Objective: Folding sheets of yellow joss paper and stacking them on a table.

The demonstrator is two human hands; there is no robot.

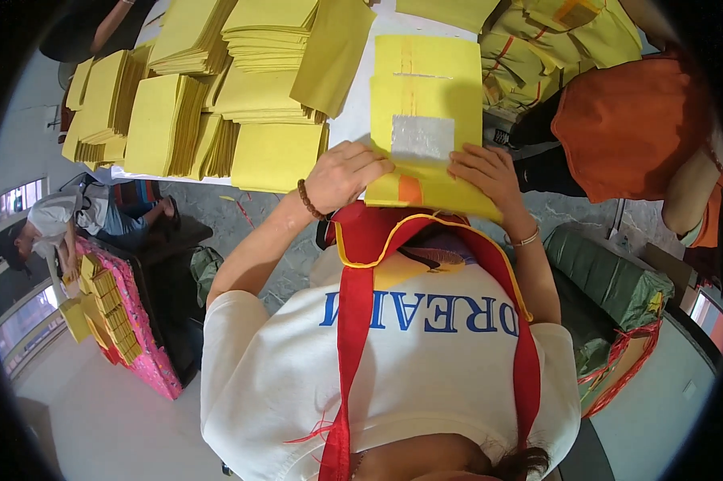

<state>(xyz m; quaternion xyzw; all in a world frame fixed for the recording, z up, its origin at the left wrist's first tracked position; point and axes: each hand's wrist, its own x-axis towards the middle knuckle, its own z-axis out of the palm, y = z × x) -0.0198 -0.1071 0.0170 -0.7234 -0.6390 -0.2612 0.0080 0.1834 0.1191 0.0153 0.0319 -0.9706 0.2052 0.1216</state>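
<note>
Yellow joss paper sheets (466, 92) lie in front of me at the white table's near edge. A silver foil square (422, 137) and an orange rectangle (410, 189) mark the paper. My left hand (349, 172) pinches the left edge, its fingers curled in and the thumb mostly hidden. At the right edge, my right hand (488, 175) has its fingers bent over the paper, with the thumb out of sight. The paper's near end bends down slightly between the two hands. How many sheets I hold cannot be made out.
Several stacks of yellow paper (277, 154) crowd the table's left side. Yellow bundles with red strips (530, 60) lie at the far right. A person in orange (626, 128) is close on the right, by green wrapped bales (610, 268). Another person (65, 220) works at left.
</note>
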